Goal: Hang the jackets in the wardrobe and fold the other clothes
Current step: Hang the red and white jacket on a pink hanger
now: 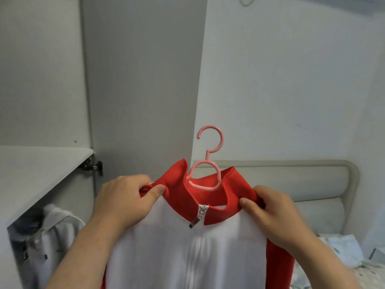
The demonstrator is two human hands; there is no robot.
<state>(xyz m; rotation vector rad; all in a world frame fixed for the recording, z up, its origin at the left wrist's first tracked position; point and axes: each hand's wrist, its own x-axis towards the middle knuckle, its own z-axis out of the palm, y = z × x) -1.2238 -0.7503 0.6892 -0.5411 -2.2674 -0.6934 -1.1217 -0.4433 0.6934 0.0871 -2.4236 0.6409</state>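
Gripping 1 jacket (166,247) on 1 pink hanger (207,157): fingers (155,190) of left hand (123,201), right hand (275,213).

Hidden, cropped or unreadable from here:
jacket (166,247) runs off the bottom edge, hem and cuffs out of shot. Hanger (210,142) arms are buried under the collar; only the hook and neck show. Left hand (123,201) and right hand (273,213): fingertips tucked behind the shoulder fabric. Grey garment (54,226) at lower left is blurred, partly behind the left forearm. Zip tag (203,209) print too small to read. Loop (248,1) cropped at the top edge.
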